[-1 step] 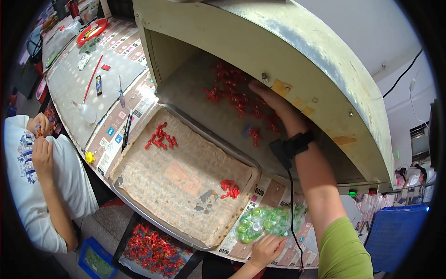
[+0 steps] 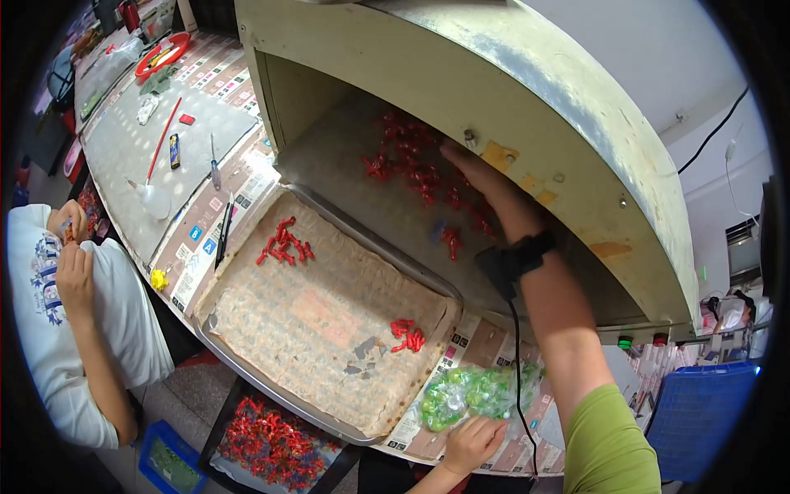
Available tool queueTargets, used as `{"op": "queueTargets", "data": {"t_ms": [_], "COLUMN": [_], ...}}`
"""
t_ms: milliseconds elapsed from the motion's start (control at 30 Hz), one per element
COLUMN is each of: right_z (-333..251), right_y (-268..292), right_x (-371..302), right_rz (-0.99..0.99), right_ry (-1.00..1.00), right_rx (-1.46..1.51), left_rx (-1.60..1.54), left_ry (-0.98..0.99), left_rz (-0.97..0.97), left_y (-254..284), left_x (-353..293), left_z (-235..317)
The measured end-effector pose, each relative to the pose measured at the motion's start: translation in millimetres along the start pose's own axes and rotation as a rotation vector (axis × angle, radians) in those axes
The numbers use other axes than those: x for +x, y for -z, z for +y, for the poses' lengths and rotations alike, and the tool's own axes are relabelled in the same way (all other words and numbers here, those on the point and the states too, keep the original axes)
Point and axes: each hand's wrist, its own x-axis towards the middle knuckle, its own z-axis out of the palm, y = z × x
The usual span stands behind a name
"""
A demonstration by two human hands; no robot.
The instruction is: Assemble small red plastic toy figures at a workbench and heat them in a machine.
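Observation:
My right hand [image 2: 461,162] reaches into a cream metal cabinet [image 2: 543,99], among small glossy red figure-like pieces [image 2: 411,160] scattered on its floor. The cabinet's front edge hides its fingers, so I cannot tell whether it holds a piece. A black strap [image 2: 527,253] with a cable circles that wrist. My left hand [image 2: 475,443] rests with curled fingers at the table's near edge, beside a clear plastic bag [image 2: 469,393] with green contents; nothing shows in it. Before the cabinet lies a paper-lined metal tray [image 2: 329,309] bearing two small groups of red pieces [image 2: 285,243].
At left a person in a white shirt [image 2: 115,321] holds a small reddish thing. A grey mat [image 2: 123,156] carries a red stick, a squeeze bottle [image 2: 152,200] and a screwdriver [image 2: 215,169]. Below the table stands a dark tray [image 2: 216,461] of red pieces. A blue crate [image 2: 704,420] stands right.

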Motion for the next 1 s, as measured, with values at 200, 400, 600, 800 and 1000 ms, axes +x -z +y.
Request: {"op": "queueTargets", "data": {"t_ms": [200, 400, 600, 800, 1000], "right_z": [-4, -17, -26, 4, -7], "right_y": [-55, -48, -53, 27, 12], "right_x": [15, 32, 24, -33, -18], "right_rz": [-0.023, -0.032, -0.031, -0.059, -0.070], "right_ry": [-0.018, -0.025, -0.032, -0.055, -0.072], "right_rx": [0.102, 0.190, 0.280, 0.370, 0.447], "left_rx": [-0.030, -0.055, -0.038, 0.003, 0.013], "left_ry": [0.011, -0.003, -0.009, -0.009, 0.002], "left_rz": [0.016, 0.013, -0.003, -0.004, -0.015], "left_y": [-1, -2, -5, -1, -1], "left_x": [-1, -2, -2, -2, -1], "left_z": [-2, -2, -4, -1, -1]}}
